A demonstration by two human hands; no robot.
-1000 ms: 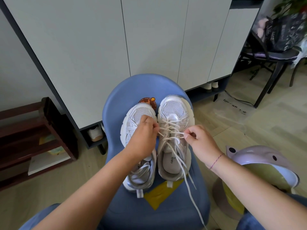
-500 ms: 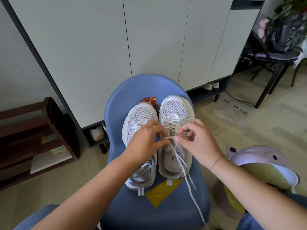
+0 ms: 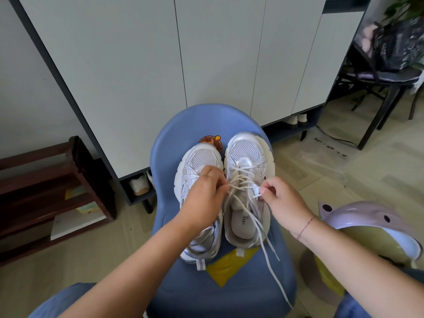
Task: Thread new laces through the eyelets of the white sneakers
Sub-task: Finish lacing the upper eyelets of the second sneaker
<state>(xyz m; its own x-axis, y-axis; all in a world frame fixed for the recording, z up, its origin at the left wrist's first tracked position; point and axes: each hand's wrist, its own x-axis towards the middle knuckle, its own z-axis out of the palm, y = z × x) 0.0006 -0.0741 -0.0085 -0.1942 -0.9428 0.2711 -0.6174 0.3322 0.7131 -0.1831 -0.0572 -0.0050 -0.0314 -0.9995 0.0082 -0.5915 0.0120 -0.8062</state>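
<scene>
- While both hands work over the shoes, a dark wooden rack [image 3: 46, 184] stands at far left against the pale cabinet [image 3: 137, 65], well apart from the job.
- Blue chair [image 3: 169, 143]: both sneakers sit on its seat, side by side and touching, toes pointing away from the person.
- Left sneaker [image 3: 203, 158]: white mesh toe shows; the rest lies under the left wrist, so I cannot tell how it is laced.
- Left hand [image 3: 204, 196]: fingers curled, tips pinching the lace [image 3: 244, 186] at the left edge of the other shoe's eyelet row.
- Right sneaker [image 3: 246, 150]: crossings run from the toe end to about mid-tongue; upper eyelets look unthreaded. Judgement: partway along this shoe.
- Lace handling, a judgement: light, soft, limp cord that will not push through a hole by itself. Best taken at the stiff tip for feeding, or close to the eyelet when drawing slack. The shoe is light and may slide on the smooth seat if pulled hard.
- Right hand [image 3: 282, 200]: thumb and forefinger nip a short loop of lace at the shoe's right edge; other fingers folded in.
- Two loose tails trail over the heel and down the chair front.
- Lilac plastic stool [image 3: 367, 216] at far right, clear of the hands.
</scene>
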